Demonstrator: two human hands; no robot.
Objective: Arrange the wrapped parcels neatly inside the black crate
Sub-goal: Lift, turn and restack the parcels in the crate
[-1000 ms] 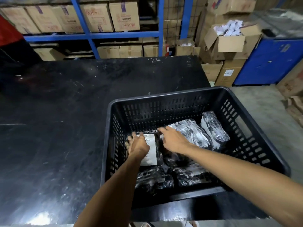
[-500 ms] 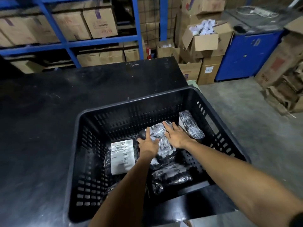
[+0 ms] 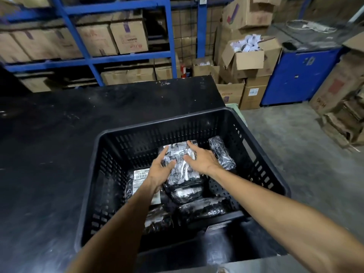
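Your two hands are inside the black crate (image 3: 262,170), which sits on the dark counter (image 3: 59,154) in the lower middle of the frame. Your left hand (image 3: 160,170) lies with fingers spread on the left side of a shiny wrapped parcel (image 3: 181,164) near the crate's centre; your right hand (image 3: 202,159) is laid open on its right side, fingers reaching over the far edge. The parcel sits between the two palms, pressed from both sides rather than pinched.

Just left of your left wrist, a parcel with a white barcode label (image 3: 140,178) lies flat on the crate floor, partly hidden by your forearm. To the right of your right hand, a narrow wrapped parcel (image 3: 221,151) leans near the right wall. More dark wrapped parcels (image 3: 201,207) lie toward the bottom of the crate, below your hands.

In the upper part of the frame stand blue shelves (image 3: 118,58) of cardboard boxes, and at upper right an open box (image 3: 248,58) of white items.
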